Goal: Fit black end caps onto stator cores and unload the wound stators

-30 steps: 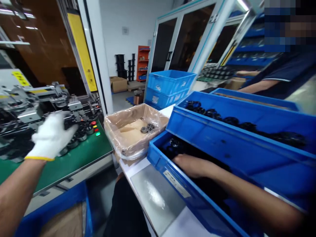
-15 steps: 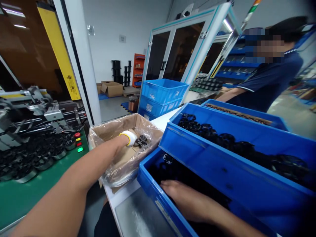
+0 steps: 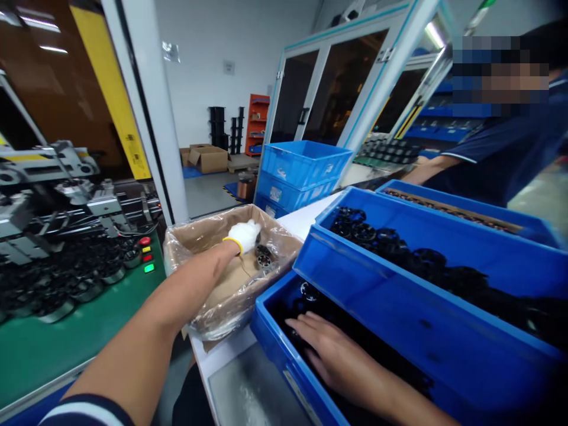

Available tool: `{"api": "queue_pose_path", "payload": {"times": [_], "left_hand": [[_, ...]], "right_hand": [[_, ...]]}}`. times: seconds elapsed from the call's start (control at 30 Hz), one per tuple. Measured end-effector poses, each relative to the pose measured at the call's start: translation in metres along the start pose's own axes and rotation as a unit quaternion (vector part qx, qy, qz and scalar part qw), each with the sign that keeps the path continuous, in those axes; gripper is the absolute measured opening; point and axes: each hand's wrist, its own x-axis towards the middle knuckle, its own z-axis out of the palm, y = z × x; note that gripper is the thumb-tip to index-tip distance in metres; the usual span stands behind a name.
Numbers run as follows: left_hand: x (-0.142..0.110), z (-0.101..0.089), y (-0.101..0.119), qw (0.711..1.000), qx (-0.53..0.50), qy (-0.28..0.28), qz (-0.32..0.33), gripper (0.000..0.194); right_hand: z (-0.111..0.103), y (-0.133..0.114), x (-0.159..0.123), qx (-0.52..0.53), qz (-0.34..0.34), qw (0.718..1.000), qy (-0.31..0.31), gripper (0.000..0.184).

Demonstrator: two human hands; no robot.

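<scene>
My left hand (image 3: 243, 236), in a white glove with a yellow cuff, reaches into a cardboard box (image 3: 213, 307) lined with clear plastic. Its fingers are curled over a small round dark part at their tips, largely hidden by the glove. Just below lie similar black-and-silver round parts (image 3: 264, 258) inside the box. My bare right hand (image 3: 322, 343) is over the near blue bin (image 3: 284, 361), fingers stretched out and somewhat apart, thumb low in the shadow. A round part with a pale pattern (image 3: 309, 290) lies beyond its fingertips. Nothing shows in that hand.
A higher blue bin (image 3: 399, 302) holds black ring-shaped parts (image 3: 368, 232). Light-blue crates (image 3: 306, 157) are stacked behind the box. To the left, a machine (image 3: 102, 201) stands beside a green surface (image 3: 110, 325) bearing many dark parts. A co-worker (image 3: 523, 136) stands at the right.
My left hand has moved up and away from the lower parts in the box. My right hand has risen a little in the bin, its fingers now more spread. The view has shifted slightly.
</scene>
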Motion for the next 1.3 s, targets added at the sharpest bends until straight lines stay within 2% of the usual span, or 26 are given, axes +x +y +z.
{"api": "queue_pose_path", "payload": {"times": [0.07,0.13,0.2,0.27,0.3,0.37,0.43,0.47,0.5,0.53,0.6,0.63,0.67,0.7,0.8,0.9,1.0,1.03,1.13,1.3], "left_hand": [[-0.010,-0.030,0.008,0.998,-0.012,0.059,-0.002,0.045],[-0.033,-0.058,0.019,0.990,-0.050,0.133,0.006,0.051],[-0.075,-0.078,0.027,0.969,-0.122,0.210,0.038,0.058],[-0.130,-0.088,0.029,0.940,-0.207,0.260,0.072,0.064],[-0.161,-0.089,0.027,0.930,-0.243,0.265,0.073,0.066],[-0.221,-0.083,0.019,0.921,-0.305,0.239,0.035,0.066],[-0.272,-0.070,0.005,0.897,-0.393,0.198,-0.035,0.067],[-0.292,-0.062,-0.001,0.871,-0.455,0.175,-0.062,0.067],[-0.308,-0.054,-0.007,0.832,-0.527,0.154,-0.076,0.066],[-0.320,-0.046,-0.011,0.782,-0.603,0.139,-0.076,0.065],[-0.337,-0.031,-0.014,0.669,-0.731,0.121,-0.058,0.063],[-0.343,-0.025,-0.013,0.625,-0.771,0.114,-0.053,0.064],[-0.348,-0.021,-0.010,0.597,-0.793,0.113,-0.052,0.065],[-0.353,-0.018,-0.007,0.594,-0.795,0.115,-0.054,0.067],[-0.367,-0.013,-0.001,0.658,-0.743,0.110,-0.050,0.083],[-0.376,-0.008,-0.002,0.717,-0.689,0.098,-0.049,0.100],[-0.379,-0.001,-0.002,0.768,-0.627,0.116,-0.066,0.091],[-0.378,0.000,0.000,0.775,-0.617,0.121,-0.069,0.084],[-0.375,0.002,0.004,0.769,-0.623,0.127,-0.063,0.075],[-0.375,-0.003,0.004,0.785,-0.605,0.109,-0.081,0.091]], "right_hand": [[0.001,0.003,0.002,-0.012,0.013,1.000,0.016,0.061],[0.003,0.005,0.006,-0.015,0.012,0.999,0.043,0.059],[0.009,0.010,0.010,-0.018,0.001,0.997,0.075,0.057],[0.017,0.018,0.014,-0.022,-0.018,0.994,0.108,0.056],[0.019,0.023,0.016,-0.025,-0.029,0.991,0.127,0.055],[0.018,0.031,0.020,-0.031,-0.050,0.980,0.189,0.051],[0.008,0.027,0.022,-0.047,-0.073,0.951,0.297,0.047],[0.001,0.018,0.021,-0.056,-0.091,0.929,0.354,0.044],[-0.007,0.003,0.019,-0.066,-0.118,0.906,0.401,0.042],[-0.014,-0.016,0.014,-0.076,-0.154,0.883,0.438,0.039],[-0.025,-0.064,0.001,-0.087,-0.249,0.842,0.470,0.041],[-0.027,-0.090,-0.006,-0.091,-0.309,0.813,0.485,0.044],[-0.028,-0.114,-0.012,-0.086,-0.361,0.790,0.488,0.048],[-0.027,-0.137,-0.017,-0.076,-0.406,0.771,0.484,0.050],[-0.015,-0.180,-0.023,-0.017,-0.450,0.759,0.471,0.051],[0.000,-0.190,-0.025,0.019,-0.453,0.752,0.479,0.052],[0.006,-0.186,-0.026,0.016,-0.445,0.758,0.477,0.047],[0.006,-0.183,-0.026,0.013,-0.438,0.762,0.477,0.043],[0.005,-0.176,-0.026,0.004,-0.427,0.775,0.466,0.034],[0.007,-0.171,-0.022,0.003,-0.450,0.775,0.443,0.038]]}}
